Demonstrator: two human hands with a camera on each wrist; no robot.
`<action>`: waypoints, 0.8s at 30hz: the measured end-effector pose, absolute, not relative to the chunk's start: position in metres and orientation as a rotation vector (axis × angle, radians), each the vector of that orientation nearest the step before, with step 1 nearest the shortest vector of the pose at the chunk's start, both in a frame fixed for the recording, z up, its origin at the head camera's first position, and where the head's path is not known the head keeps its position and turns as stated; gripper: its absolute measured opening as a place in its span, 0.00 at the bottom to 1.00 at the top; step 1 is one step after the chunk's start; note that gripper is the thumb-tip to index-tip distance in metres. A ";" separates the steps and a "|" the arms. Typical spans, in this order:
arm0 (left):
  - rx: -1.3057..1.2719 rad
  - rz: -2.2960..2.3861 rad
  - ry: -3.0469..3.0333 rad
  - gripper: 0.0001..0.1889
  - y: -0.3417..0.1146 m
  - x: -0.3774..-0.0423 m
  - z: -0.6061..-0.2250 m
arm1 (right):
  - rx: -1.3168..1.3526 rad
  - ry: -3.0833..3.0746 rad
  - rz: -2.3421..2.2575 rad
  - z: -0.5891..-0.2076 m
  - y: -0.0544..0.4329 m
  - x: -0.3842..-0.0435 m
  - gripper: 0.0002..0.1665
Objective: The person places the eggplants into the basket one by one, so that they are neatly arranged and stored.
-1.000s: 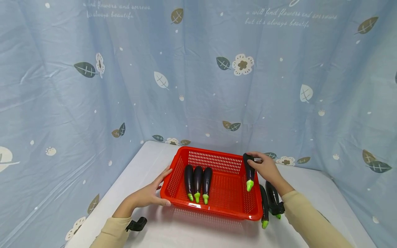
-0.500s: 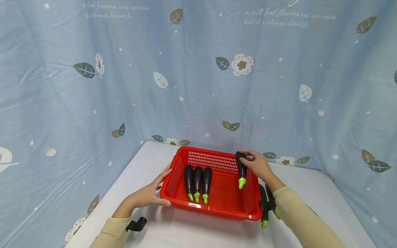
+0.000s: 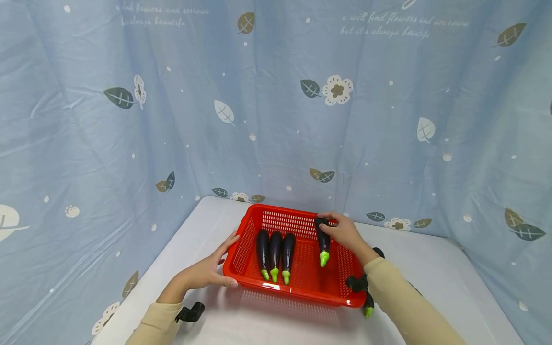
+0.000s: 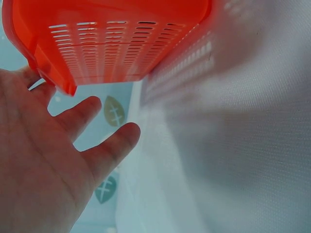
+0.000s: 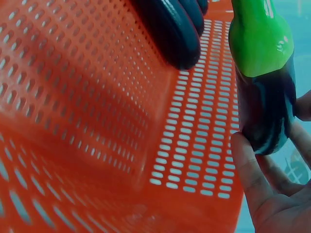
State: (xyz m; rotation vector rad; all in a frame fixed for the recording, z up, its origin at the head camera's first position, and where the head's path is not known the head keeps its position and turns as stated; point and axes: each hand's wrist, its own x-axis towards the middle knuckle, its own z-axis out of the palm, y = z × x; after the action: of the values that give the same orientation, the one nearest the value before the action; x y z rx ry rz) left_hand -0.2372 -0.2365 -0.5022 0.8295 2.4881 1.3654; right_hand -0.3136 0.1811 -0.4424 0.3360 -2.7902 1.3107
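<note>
My right hand pinches a dark purple eggplant by its blunt far end, over the right half of the red plastic basket. Its green stem end points toward me. In the right wrist view the thumb and fingertips hold the end of this eggplant. Three more eggplants lie side by side in the basket's left half, stems toward me. At the basket's left end, my left hand rests with spread fingers against the rim. The left wrist view shows those fingers extended beside the basket wall.
Right of the basket another eggplant lies on the white-covered table, partly hidden by the right wrist's black camera and sleeve. A further dark end shows beyond the forearm. A blue patterned curtain hangs behind the table.
My right hand has carried the eggplant leftward, from the basket's right wall to over its interior. The left hand, the basket and the three eggplants in it stay in place.
</note>
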 end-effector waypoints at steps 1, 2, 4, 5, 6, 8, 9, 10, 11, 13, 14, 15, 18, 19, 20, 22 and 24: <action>0.827 1.364 2.488 0.62 -0.236 -0.237 -0.502 | 0.329 -2.793 1.310 -0.444 0.179 -0.314 0.22; 0.826 1.363 2.489 0.62 -0.236 -0.237 -0.503 | 0.329 -2.793 1.317 -0.445 0.178 -0.314 0.22; 0.825 1.363 2.492 0.62 -0.236 -0.237 -0.503 | 0.308 -2.801 1.326 -0.448 0.175 -0.315 0.21; 0.824 1.364 2.492 0.62 -0.236 -0.237 -0.502 | 0.293 -2.807 1.329 -0.449 0.173 -0.315 0.21; 0.824 1.362 2.494 0.62 -0.236 -0.237 -0.502 | 0.279 -2.816 1.327 -0.451 0.172 -0.315 0.21; 0.824 1.361 2.493 0.62 -0.236 -0.237 -0.502 | 0.267 -2.835 1.318 -0.453 0.170 -0.316 0.20; 0.824 1.363 2.491 0.62 -0.236 -0.237 -0.502 | 0.260 -2.845 1.311 -0.454 0.169 -0.316 0.20; 0.824 1.364 2.490 0.62 -0.236 -0.237 -0.502 | 0.262 -2.853 1.297 -0.456 0.168 -0.316 0.20; 0.825 1.364 2.490 0.62 -0.235 -0.237 -0.502 | 0.261 -2.860 1.287 -0.457 0.167 -0.316 0.20; 0.824 1.366 2.490 0.62 -0.235 -0.237 -0.502 | 0.258 -2.866 1.276 -0.459 0.165 -0.316 0.19; 0.824 1.364 2.492 0.62 -0.236 -0.237 -0.502 | 0.257 -2.869 1.274 -0.460 0.164 -0.316 0.19; 0.823 1.364 2.493 0.62 -0.236 -0.237 -0.502 | 0.260 -2.871 1.274 -0.461 0.162 -0.316 0.19; 0.825 1.358 2.497 0.62 -0.236 -0.238 -0.502 | 0.274 -2.877 1.264 -0.465 0.158 -0.316 0.18; 0.825 1.356 2.496 0.62 -0.236 -0.238 -0.502 | 0.287 -2.879 1.263 -0.466 0.157 -0.316 0.18; 0.825 1.356 2.495 0.62 -0.236 -0.238 -0.502 | 0.290 -2.881 1.266 -0.467 0.156 -0.317 0.18; 0.820 1.354 2.493 0.62 -0.236 -0.238 -0.503 | 0.298 -2.886 1.275 -0.470 0.154 -0.318 0.19; 0.814 1.357 2.490 0.62 -0.236 -0.238 -0.503 | 0.297 -2.887 1.289 -0.472 0.152 -0.319 0.19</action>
State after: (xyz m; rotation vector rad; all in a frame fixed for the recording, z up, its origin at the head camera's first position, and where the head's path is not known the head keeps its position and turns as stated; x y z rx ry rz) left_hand -0.2377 -0.2365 -0.5027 0.8136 2.4904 1.3573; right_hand -0.3187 0.1518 -0.4720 0.2973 -2.8866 1.2892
